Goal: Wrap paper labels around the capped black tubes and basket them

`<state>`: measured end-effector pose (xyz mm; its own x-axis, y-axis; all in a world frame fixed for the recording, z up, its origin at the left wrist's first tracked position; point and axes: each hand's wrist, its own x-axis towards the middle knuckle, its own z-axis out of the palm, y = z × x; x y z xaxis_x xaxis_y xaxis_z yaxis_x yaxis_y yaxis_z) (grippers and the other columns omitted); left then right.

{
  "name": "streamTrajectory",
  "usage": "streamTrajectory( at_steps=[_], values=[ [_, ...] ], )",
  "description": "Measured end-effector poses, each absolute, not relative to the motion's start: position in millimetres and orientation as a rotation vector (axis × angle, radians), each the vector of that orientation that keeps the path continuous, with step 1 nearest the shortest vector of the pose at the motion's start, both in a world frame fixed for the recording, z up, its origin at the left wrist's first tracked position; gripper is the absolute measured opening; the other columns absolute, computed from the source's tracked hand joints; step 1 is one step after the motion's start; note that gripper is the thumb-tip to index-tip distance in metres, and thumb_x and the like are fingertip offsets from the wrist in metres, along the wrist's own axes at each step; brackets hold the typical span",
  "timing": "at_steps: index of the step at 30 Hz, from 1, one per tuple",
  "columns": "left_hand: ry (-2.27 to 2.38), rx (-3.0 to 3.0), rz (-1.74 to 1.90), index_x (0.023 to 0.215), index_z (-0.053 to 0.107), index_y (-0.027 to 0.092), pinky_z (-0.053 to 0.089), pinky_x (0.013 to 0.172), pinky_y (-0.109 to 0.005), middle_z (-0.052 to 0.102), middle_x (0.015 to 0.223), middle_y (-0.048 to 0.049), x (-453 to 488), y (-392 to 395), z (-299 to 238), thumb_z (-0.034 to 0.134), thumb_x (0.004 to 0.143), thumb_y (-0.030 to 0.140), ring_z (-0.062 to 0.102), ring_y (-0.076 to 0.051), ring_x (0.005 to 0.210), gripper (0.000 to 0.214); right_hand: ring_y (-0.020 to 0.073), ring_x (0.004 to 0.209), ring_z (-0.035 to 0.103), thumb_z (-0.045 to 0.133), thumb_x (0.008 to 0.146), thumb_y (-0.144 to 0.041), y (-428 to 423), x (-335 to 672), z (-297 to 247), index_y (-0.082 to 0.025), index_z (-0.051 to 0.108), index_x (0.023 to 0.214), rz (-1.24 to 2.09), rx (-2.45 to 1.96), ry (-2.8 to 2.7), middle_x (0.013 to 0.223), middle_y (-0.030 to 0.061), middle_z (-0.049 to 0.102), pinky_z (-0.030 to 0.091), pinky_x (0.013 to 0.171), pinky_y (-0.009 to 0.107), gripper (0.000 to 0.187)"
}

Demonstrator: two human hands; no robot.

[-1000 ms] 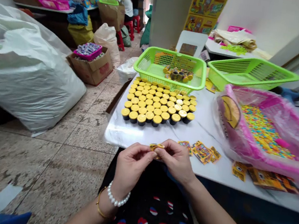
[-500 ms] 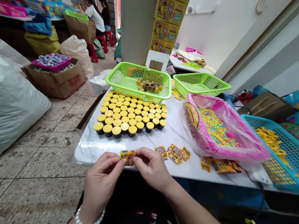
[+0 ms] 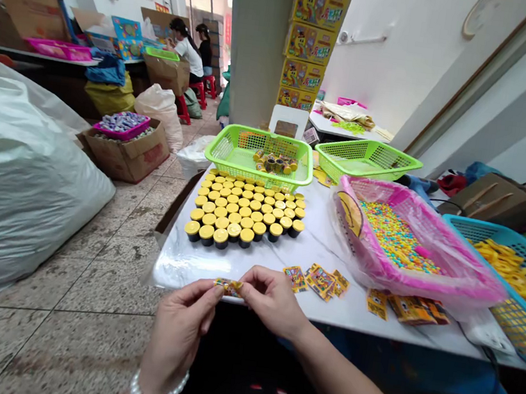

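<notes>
My left hand and my right hand pinch a small printed yellow sticker between their fingertips, just in front of the white table's near edge. Beyond it stands a block of several small black pots with yellow lids. More stickers lie loose on the table to the right of my right hand.
A green basket with a few pots sits behind the block, another green basket beside it. A pink basket of coloured beads and a blue basket of yellow parts stand right. Big white sack left; two people sit far back.
My view has swung from the left and lifted, bringing the blue basket in. Both hands keep pinching the sticker, which now looks folded flatter between the fingertips.
</notes>
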<state>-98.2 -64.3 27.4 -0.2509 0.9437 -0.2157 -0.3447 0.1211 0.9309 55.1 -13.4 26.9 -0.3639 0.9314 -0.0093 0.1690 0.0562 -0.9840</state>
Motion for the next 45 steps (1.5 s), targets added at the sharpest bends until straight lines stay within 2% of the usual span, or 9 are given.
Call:
streamTrajectory(
  at_steps=[8,12,16,23,27,31,35,39,45],
  values=[
    [1.239,0.775,1.235,0.080,0.077,0.012,0.021,0.039,-0.015,0.063,0.060,-0.0017,-105,-72,24,0.082,0.072,0.037,0.035,-0.001,0.041,0.027,0.0117,0.059,0.057,0.063,0.082,-0.025,-4,56,29,-0.017,0.069,0.078,1.360,-1.074,-1.716,0.068,0.0001,0.067,0.044,0.057,0.023,0.011],
    [1.166,0.577,1.305,0.067,0.070,0.010,0.016,0.039,-0.015,0.049,0.046,0.0039,-111,-68,19,0.083,0.069,0.040,0.030,-0.001,0.040,0.033,0.0143,0.064,0.057,0.062,0.088,-0.030,18,59,35,-0.018,0.071,0.098,0.640,-1.174,-1.918,0.078,0.0036,0.067,0.047,0.063,0.027,0.019],
    [1.098,0.457,1.312,0.068,0.064,0.011,0.012,0.039,-0.015,0.045,0.044,0.0059,-115,-64,17,0.083,0.069,0.041,0.027,-0.002,0.041,0.035,0.0231,0.085,0.059,0.060,0.089,-0.024,35,53,30,-0.019,0.071,0.107,-0.078,-1.323,-2.155,0.096,0.0102,0.065,0.048,0.071,0.032,0.022],
    [1.044,0.388,1.333,0.083,0.064,0.013,0.012,0.036,-0.013,0.048,0.049,0.0071,-114,-57,16,0.083,0.069,0.037,0.030,-0.001,0.040,0.034,0.0266,0.098,0.056,0.053,0.093,-0.020,33,47,22,-0.019,0.066,0.091,-0.383,-1.265,-2.282,0.118,0.0127,0.066,0.047,0.083,0.037,0.013],
    [1.034,0.372,1.343,0.085,0.063,0.012,0.014,0.035,-0.012,0.058,0.060,0.0035,-111,-52,16,0.084,0.068,0.037,0.035,0.000,0.040,0.037,0.0243,0.090,0.059,0.054,0.090,-0.018,30,47,26,-0.018,0.064,0.091,-0.077,-1.158,-2.240,0.099,0.0116,0.068,0.048,0.079,0.035,0.010],
    [1.020,0.370,1.357,0.085,0.063,0.011,0.015,0.034,-0.012,0.057,0.059,0.0038,-107,-46,16,0.083,0.069,0.035,0.034,0.000,0.039,0.035,0.0206,0.088,0.063,0.065,0.085,-0.028,17,54,32,-0.018,0.060,0.119,0.786,-1.019,-1.719,0.103,0.0092,0.067,0.053,0.076,0.033,0.035],
    [0.974,0.357,1.353,0.084,0.062,0.012,0.015,0.034,-0.012,0.051,0.055,0.0063,-102,-41,18,0.083,0.070,0.035,0.034,0.000,0.040,0.034,0.0189,0.090,0.066,0.071,0.084,-0.035,7,62,31,-0.022,0.068,0.110,1.450,-0.887,-1.323,0.104,0.0061,0.071,0.055,0.084,0.033,0.030],
    [0.918,0.346,1.326,0.086,0.063,0.012,0.015,0.034,-0.012,0.058,0.066,0.0033,-98,-38,23,0.083,0.069,0.033,0.036,0.001,0.041,0.034,0.0196,0.096,0.068,0.077,0.079,-0.034,7,64,27,-0.021,0.069,0.104,1.565,-0.878,-1.229,0.103,0.0058,0.074,0.053,0.093,0.035,0.030],
    [0.864,0.296,1.308,0.082,0.062,0.011,0.015,0.034,-0.013,0.056,0.062,0.0041,-96,-37,23,0.081,0.070,0.029,0.033,0.001,0.039,0.029,0.0178,0.088,0.071,0.075,0.080,-0.034,3,64,35,-0.020,0.062,0.100,1.548,-0.970,-1.237,0.097,0.0059,0.074,0.056,0.087,0.031,0.028]
  ],
)
